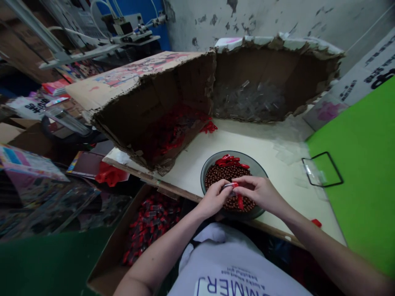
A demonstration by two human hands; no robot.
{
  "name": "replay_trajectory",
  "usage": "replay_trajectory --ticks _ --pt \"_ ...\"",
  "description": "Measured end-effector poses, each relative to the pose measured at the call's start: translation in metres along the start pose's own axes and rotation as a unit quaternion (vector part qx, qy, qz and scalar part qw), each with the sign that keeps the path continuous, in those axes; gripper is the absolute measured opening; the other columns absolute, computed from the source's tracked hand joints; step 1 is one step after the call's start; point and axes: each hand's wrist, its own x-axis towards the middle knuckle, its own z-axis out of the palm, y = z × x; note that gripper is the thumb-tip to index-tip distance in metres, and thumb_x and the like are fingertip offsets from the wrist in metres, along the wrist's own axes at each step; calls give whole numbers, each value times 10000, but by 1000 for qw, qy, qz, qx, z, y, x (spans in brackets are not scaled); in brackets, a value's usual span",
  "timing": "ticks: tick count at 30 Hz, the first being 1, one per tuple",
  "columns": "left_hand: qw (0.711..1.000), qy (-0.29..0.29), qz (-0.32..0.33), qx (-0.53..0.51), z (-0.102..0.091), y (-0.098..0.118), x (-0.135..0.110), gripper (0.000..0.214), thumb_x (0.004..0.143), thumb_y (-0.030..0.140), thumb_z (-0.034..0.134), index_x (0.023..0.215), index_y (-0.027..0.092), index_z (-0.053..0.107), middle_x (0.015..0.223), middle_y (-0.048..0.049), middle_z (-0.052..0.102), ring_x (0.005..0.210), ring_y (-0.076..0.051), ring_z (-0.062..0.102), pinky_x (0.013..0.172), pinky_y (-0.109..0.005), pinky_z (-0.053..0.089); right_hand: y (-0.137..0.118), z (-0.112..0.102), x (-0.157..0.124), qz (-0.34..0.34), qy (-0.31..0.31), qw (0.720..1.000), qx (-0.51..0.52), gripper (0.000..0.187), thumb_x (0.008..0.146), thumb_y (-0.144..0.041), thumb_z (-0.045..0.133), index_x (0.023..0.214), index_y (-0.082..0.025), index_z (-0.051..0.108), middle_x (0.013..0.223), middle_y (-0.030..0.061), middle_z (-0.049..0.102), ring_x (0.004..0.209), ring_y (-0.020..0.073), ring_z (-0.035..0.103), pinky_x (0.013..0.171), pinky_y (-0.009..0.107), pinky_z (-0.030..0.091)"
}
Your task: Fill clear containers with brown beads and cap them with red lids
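My left hand [212,200] and my right hand [256,193] meet above a grey glass bowl [235,158]. Between their fingers is a small clear tube [228,185] with a red end, held by both hands. The bowl holds a mass of brown beads [226,174], with a heap of red pieces [228,161] on top. One more red piece [240,202] stands among the beads just under my right hand. My hands hide the bowl's middle and part of its near side.
A torn cardboard box [154,78] holds red pieces, and another [271,61] holds clear tubes. A low carton [151,226] of red-ended tubes sits by my left arm. A green board [354,164] with a black wire frame [322,169] lies right of the cream table [277,144].
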Motion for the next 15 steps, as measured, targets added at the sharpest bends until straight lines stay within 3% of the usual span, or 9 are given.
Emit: replay_trajectory --ticks 4,8,11,15 --pt "986 14 -64 -153 6 -10 6 308 838 461 557 870 155 564 687 14 551 527 -61 437 474 -178 302 6 -8 7 37 -29 999 26 314 779 -383 665 1049 -235 723 958 43 755 834 236 711 755 369 585" --pt "977 11 -81 -195 5 -7 8 347 797 478 607 871 141 577 691 -6 599 486 -54 471 454 -172 333 7 -15 7 59 -48 992 99 416 850 -435 577 1203 -227 648 1010 42 742 838 211 707 730 354 592" --pt "979 16 -75 -189 7 -3 8 352 786 469 623 880 131 594 705 -16 614 491 -54 492 448 -168 351 8 -12 3 59 -23 994 92 386 802 -433 640 1112 -210 702 1009 50 745 880 234 702 793 370 574" --pt "976 84 -49 -192 20 -5 9 315 813 438 598 901 136 584 650 16 573 468 -43 455 415 -153 317 13 0 -1 48 58 994 75 304 779 -402 668 1018 -233 748 1033 47 744 974 260 686 936 417 509"
